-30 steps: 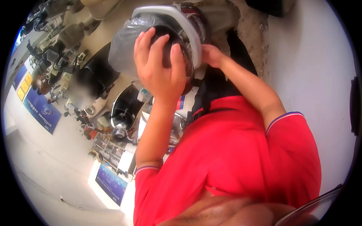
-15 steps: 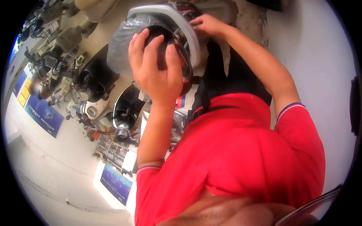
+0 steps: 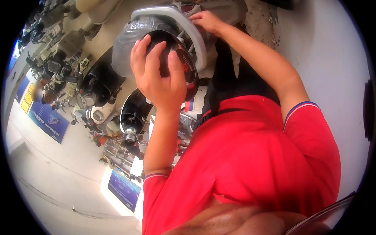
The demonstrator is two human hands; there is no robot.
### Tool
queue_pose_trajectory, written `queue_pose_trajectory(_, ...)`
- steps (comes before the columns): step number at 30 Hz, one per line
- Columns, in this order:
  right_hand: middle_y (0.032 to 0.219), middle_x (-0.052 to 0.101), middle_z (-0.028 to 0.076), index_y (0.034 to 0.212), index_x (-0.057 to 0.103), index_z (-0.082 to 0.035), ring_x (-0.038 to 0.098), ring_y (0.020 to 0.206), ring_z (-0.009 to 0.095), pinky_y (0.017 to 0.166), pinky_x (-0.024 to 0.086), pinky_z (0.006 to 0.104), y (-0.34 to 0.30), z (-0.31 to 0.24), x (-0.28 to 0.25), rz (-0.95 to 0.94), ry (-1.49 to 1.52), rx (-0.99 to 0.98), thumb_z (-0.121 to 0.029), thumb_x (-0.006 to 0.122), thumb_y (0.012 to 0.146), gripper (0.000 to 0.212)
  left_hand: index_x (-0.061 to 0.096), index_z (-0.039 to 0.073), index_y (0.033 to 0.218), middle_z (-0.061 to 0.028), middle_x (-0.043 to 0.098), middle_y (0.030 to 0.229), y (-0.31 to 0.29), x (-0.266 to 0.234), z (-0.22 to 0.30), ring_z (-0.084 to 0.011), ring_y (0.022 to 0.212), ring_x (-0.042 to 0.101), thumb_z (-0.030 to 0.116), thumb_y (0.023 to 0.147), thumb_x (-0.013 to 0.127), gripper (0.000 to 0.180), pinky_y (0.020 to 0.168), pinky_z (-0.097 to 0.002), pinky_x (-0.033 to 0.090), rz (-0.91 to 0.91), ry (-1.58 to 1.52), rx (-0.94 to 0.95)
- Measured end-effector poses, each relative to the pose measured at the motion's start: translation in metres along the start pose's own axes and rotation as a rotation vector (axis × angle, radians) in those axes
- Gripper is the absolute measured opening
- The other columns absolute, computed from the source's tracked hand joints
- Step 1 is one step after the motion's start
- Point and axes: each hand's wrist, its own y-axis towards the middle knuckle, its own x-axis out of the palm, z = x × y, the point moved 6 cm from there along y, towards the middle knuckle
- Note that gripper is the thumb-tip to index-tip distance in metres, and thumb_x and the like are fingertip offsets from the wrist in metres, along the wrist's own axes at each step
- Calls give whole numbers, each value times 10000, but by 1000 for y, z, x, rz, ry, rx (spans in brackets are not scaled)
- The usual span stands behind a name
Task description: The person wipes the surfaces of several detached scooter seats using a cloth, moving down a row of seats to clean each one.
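My left hand (image 3: 158, 76) is spread over a black rounded piece (image 3: 181, 53) with red and white print on its side, fingers bent against its surface. The piece rests beside a seat wrapped in clear plastic (image 3: 127, 45), inside the curve of a grey grab rail (image 3: 196, 33) on a scooter. My right hand (image 3: 207, 21) is just beyond the rail, by the scooter's tail. Its thumb and fingers come together there, and whatever lies between them is too small or hidden to make out.
Several parked scooters (image 3: 98, 80) stand in rows to the left. A black open scooter front (image 3: 135, 111) is close to my left forearm. A white wall (image 3: 325, 78) runs along the right. Blue posters (image 3: 49, 119) hang on the far wall.
The black piece has turned under my left hand, so more of its printed side shows. My right hand has shifted slightly left and farther away along the rail.
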Motion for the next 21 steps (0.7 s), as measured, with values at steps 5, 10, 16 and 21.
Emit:
queue_pose_trajectory(5, 835, 659, 29, 1024, 671, -29, 597, 710, 105, 631, 489, 260, -24, 12, -58, 207, -170, -87, -113, 570, 819, 243, 646, 13, 920, -166, 580, 1157, 1, -1, 0, -390, 1123, 495, 127, 765, 623, 193, 955, -440, 384, -4, 8, -4)
queue_pose_trajectory(10, 775, 668, 96, 952, 671, -14, 627, 714, 157, 663, 483, 301, -72, 44, -79, 273, -434, -153, -159, 571, 762, 259, 646, 8, 929, -170, 580, 1159, 1, 0, 0, -394, 1131, 490, 118, 756, 623, 206, 962, -444, 378, -22, 10, -10)
queue_pose_trajectory(16, 925, 653, 52, 1065, 635, -32, 621, 802, 171, 725, 502, 310, -78, 104, -29, 112, 102, 205, -81, 545, 836, 251, 646, 5, 933, -171, 571, 1174, 1, -1, 3, -394, 1137, 487, 122, 764, 622, 207, 968, -449, 373, -33, 9, -7)
queue_pose_trajectory(21, 1033, 632, 83, 1122, 599, -30, 605, 916, 182, 871, 467, 370, -48, 126, 34, -257, 668, 307, -109, 507, 898, 254, 645, 4, 943, -175, 564, 1187, 2, 1, 1, -394, 1153, 476, 130, 770, 624, 215, 980, -450, 362, -53, 7, -21)
